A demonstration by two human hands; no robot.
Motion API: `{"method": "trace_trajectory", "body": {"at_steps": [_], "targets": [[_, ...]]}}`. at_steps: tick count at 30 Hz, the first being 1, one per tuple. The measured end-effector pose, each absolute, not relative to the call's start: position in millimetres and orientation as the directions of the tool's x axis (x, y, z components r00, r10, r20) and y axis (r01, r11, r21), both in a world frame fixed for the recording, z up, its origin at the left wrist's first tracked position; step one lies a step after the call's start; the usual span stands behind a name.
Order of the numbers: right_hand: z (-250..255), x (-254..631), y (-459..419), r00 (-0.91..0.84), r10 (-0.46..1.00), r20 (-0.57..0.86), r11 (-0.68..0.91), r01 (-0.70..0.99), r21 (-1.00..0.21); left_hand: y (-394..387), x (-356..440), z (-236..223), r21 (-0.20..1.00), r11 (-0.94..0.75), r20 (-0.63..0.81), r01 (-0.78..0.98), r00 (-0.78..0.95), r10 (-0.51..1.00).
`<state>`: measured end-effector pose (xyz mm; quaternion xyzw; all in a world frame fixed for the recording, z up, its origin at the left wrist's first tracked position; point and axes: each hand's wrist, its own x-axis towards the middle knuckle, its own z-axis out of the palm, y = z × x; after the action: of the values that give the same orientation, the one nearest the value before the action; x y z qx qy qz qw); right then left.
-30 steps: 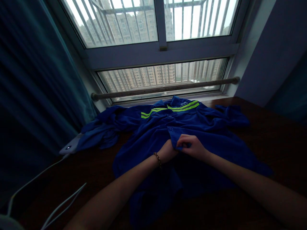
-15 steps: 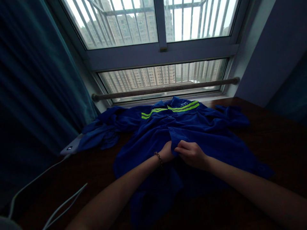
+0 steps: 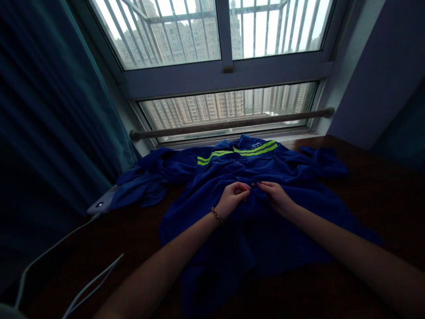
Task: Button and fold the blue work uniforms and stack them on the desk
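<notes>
A blue work jacket (image 3: 206,195) lies spread front up, its collar toward the window and yellow-green reflective stripes across the chest. My left hand (image 3: 234,198), with a beaded bracelet on the wrist, pinches the front edge of the jacket at mid-chest, thumb and forefinger together. Just to the right, my right hand (image 3: 277,196) is closed on the same front edge, fingertips pointing at the left ones. A tiny brownish spot shows between the fingertips; whether it is a button or a fingertip I cannot tell. Higher on the front, a button (image 3: 237,163) is visible.
The jacket rests on a dark wooden surface (image 3: 139,230) below a barred window. A wooden rail (image 3: 232,126) crosses the window. At left, a pale device (image 3: 101,203) sits partly under the sleeve, with white cables (image 3: 94,283) nearby. A blue curtain (image 3: 59,106) hangs left.
Both hands have moved up the jacket's front edge toward the collar. The flap that stood lifted between them now lies lower, and the fingertips are a little further apart.
</notes>
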<state>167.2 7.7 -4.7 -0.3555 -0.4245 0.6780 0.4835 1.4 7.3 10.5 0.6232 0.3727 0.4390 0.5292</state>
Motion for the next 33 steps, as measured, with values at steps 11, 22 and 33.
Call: {"method": "trace_trajectory", "body": {"at_steps": [11, 22, 33], "targets": [[-1.6, 168.4, 6.6, -0.409, 0.912, -0.045, -0.276, -0.526, -0.804, 4.4, -1.5, 16.3, 0.972, -0.219, 0.171, 0.084, 0.386, 0.907], [3.4, 165.7, 0.5, -0.429, 0.903, -0.03, -0.249, -0.465, -0.85, 4.7, -4.0, 16.6, 0.957, -0.279, 0.241, 0.075, 0.326, 0.914], [-4.7, 165.8, 3.3, -0.282, 0.959, 0.037, 0.002, -0.123, -0.992, 2.0, -6.5, 16.7, 0.907, -0.364, 0.28, 0.213, 0.338, 0.898]]}}
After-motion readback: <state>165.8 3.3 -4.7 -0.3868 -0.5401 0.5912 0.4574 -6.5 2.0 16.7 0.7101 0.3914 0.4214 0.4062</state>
